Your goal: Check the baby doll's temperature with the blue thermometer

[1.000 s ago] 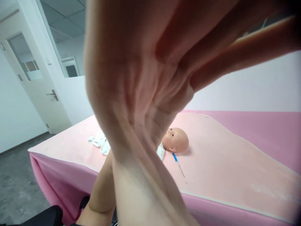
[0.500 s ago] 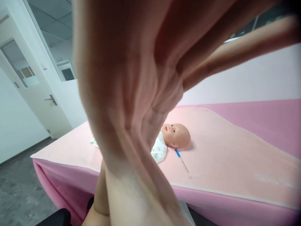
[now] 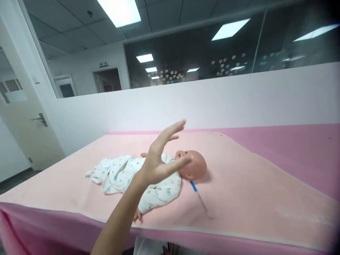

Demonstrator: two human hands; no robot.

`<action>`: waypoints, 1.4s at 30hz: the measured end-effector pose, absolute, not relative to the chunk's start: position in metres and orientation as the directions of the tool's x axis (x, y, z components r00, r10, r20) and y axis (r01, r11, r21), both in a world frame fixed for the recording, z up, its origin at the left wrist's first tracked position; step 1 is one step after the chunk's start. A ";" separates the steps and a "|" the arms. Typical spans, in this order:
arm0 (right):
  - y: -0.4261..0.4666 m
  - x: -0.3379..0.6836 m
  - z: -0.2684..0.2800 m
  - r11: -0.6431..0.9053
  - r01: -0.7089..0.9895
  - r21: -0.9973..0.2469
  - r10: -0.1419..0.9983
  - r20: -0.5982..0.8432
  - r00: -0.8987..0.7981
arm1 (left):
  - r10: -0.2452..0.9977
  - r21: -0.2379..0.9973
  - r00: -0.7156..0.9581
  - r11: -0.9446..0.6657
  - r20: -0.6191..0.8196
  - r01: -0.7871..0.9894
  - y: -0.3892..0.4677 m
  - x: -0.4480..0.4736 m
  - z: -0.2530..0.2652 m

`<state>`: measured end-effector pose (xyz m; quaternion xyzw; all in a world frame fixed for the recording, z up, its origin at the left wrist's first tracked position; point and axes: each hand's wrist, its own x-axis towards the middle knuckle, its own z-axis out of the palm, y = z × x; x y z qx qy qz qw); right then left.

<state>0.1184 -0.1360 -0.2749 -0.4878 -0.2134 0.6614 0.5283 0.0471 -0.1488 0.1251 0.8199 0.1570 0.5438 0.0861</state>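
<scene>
Left hand (image 3: 156, 164) extended above the doll (image 3: 148, 177), grip released, fingers spread, holding nothing; doll lies supine on the pink counter (image 3: 252, 184), thermometer (image 3: 198, 196) just beside its head; right hand out of view.

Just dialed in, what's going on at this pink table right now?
One bare hand is stretched out, fingers spread open, above a baby doll that lies on its back on the pink table. From this view I cannot tell which hand it is or whether it touches the doll. It holds nothing. A thin thermometer with a blue end lies on the cover beside the doll's head. No other hand is in view.
</scene>
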 end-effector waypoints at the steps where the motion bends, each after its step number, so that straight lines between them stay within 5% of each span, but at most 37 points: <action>1: -0.120 0.123 -0.266 -0.303 -0.477 -0.825 0.920 -0.383 0.078 | 0.410 0.357 0.366 -0.911 0.835 0.208 -0.127 0.047 0.111; 7: -0.042 0.146 -0.221 -0.086 -0.327 -0.941 0.954 -0.172 0.244 | 0.787 0.633 0.355 -0.617 0.504 0.468 -0.027 0.017 0.027; 19: -0.074 0.146 -0.219 0.209 0.097 -0.973 0.933 0.229 0.279 | 0.829 0.845 0.434 -0.481 0.352 0.234 -0.021 0.006 0.012; 27: -0.029 0.158 -0.188 0.335 0.331 -0.882 0.871 0.424 0.249 | 0.811 0.830 0.450 -0.509 0.374 0.228 -0.020 0.006 0.008; 34: 0.058 0.199 -0.129 0.310 0.481 -0.820 0.808 0.494 0.322 | 0.736 0.634 0.499 -0.664 0.457 0.397 -0.023 0.010 0.007; 42: 0.090 0.198 -0.118 0.280 0.598 -0.751 0.762 0.553 0.338 | 0.736 0.661 0.506 -0.655 0.449 0.366 -0.025 0.010 0.007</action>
